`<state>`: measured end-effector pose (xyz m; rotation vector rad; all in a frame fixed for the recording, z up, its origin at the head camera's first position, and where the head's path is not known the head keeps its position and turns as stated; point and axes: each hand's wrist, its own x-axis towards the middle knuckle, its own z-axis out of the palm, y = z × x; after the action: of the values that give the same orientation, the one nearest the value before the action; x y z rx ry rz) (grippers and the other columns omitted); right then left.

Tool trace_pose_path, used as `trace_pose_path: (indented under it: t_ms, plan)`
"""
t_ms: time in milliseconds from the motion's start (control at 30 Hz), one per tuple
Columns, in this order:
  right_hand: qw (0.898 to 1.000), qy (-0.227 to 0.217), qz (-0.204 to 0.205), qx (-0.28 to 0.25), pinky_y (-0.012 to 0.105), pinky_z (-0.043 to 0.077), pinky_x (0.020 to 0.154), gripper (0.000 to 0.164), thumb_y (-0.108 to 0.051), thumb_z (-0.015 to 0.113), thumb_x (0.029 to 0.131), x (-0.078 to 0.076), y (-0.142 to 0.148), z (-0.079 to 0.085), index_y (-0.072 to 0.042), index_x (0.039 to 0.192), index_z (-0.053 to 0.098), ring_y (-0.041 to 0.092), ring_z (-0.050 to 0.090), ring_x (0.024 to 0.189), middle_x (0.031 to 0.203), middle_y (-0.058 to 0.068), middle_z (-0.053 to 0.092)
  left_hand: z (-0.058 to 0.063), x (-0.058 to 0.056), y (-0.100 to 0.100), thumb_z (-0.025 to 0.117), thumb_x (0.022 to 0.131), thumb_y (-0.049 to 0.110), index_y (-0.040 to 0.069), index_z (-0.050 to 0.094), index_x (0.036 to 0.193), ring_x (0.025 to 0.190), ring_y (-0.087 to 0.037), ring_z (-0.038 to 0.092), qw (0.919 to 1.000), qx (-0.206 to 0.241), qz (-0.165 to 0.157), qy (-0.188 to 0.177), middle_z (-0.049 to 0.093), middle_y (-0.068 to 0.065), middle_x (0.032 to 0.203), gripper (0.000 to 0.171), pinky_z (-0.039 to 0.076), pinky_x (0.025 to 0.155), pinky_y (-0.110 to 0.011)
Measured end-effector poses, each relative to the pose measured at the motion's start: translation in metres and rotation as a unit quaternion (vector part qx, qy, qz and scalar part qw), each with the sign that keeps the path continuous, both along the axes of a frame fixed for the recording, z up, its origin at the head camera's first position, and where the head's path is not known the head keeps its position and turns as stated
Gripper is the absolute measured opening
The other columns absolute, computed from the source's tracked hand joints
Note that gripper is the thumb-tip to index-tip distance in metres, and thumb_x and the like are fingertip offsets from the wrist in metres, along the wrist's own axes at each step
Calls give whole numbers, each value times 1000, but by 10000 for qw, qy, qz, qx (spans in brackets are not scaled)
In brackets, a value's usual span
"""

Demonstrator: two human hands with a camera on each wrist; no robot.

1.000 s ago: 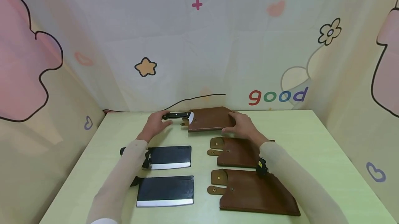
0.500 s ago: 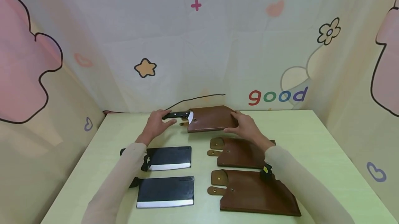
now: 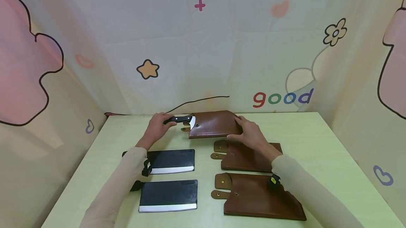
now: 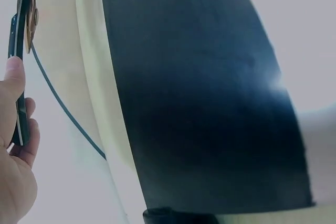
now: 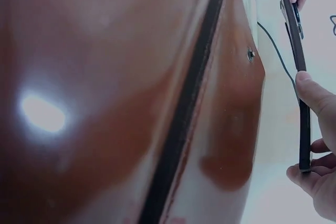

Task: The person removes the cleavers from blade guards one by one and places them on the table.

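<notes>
At the table's far side a cleaver sits almost fully inside a brown leather sheath. My left hand grips its black handle. The handle runs edge-on between thumb and fingers in the left wrist view. My right hand holds the sheath's right end, thumb on top; the sheath shows there as a thin dark edge pinched by my right hand. A sliver of bright blade shows at the sheath mouth.
Two bare black cleavers lie at the left of the pale green table. Two empty brown sheaths lie at the right. A black cable runs along the patterned backdrop behind.
The sheathed cleaver has shifted slightly toward me and tilted, with both hands still on it. Less of the blade shows at the sheath mouth than before.
</notes>
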<state>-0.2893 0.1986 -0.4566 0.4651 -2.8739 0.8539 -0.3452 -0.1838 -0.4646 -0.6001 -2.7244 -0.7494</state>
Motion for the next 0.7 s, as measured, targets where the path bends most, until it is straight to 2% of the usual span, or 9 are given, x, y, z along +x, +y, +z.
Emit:
trace_pose_path:
  t_ms: [200,533,700]
  plan:
    - [9999,43,83,111,54,45,106,92,-43,83,85,3,0,0,6,151,42,44,54,131,151,28,48,0,0,-1,75,94,23,7,75,117,87,-28,53,9999,-34,-81,56,71,-10,95,28,38,80,-43]
    - [9996,72,78,252,54,45,106,93,-46,82,85,6,0,-2,7,150,43,46,52,133,152,30,45,2,3,-4,74,94,26,10,75,108,82,-26,51,9998,-36,-159,112,65,-5,84,21,37,78,-43]
    - [9994,101,108,303,54,45,106,93,-46,81,86,6,-1,-4,7,151,42,46,51,134,153,30,44,3,4,-6,75,93,25,8,75,109,81,-26,52,9997,-80,-206,132,66,-6,84,24,37,77,-43]
